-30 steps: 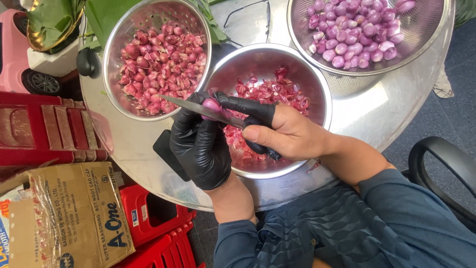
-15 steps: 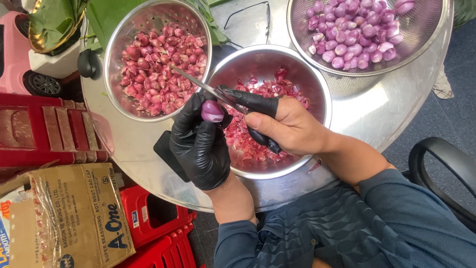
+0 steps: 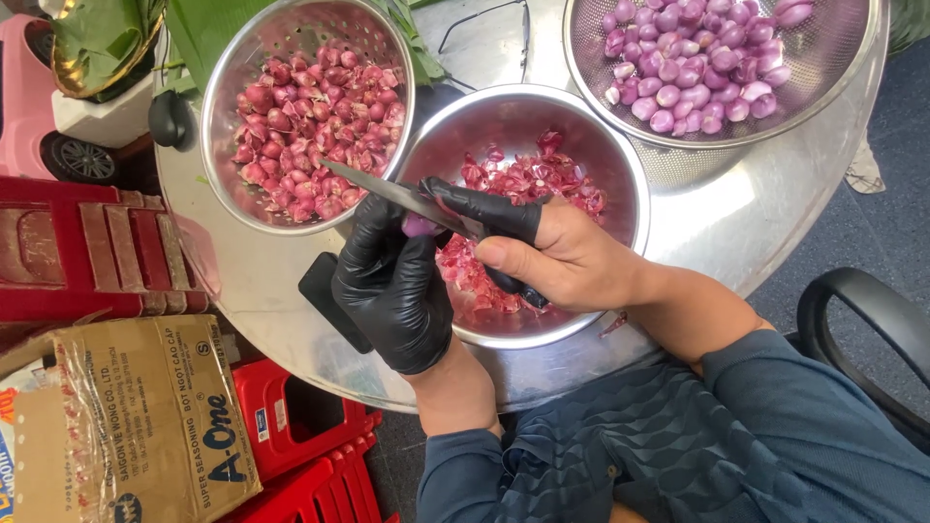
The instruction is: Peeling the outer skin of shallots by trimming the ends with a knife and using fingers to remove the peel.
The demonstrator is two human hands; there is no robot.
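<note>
My left hand (image 3: 392,286), in a black glove, pinches a small purple shallot (image 3: 419,226) over the middle steel bowl (image 3: 620,169), which holds red shallot skins (image 3: 504,179). My right hand (image 3: 572,261), bare except for a black cover on the index finger, grips a knife (image 3: 387,191) whose blade lies against the shallot, tip pointing left over the left bowl. The left steel bowl (image 3: 232,87) holds unpeeled red shallots (image 3: 310,126). A mesh colander (image 3: 833,68) at top right holds peeled pale purple shallots (image 3: 697,68).
All bowls stand on a round metal tray table (image 3: 765,223). A black flat object (image 3: 325,295) lies under my left hand. Red plastic stools (image 3: 87,252) and a cardboard box (image 3: 136,416) stand at left. A black chair arm (image 3: 862,329) is at right. Green leaves (image 3: 194,29) lie at top left.
The knife tip has swung further left and lower across the shallot. Both hands stay over the middle bowl, shifted slightly.
</note>
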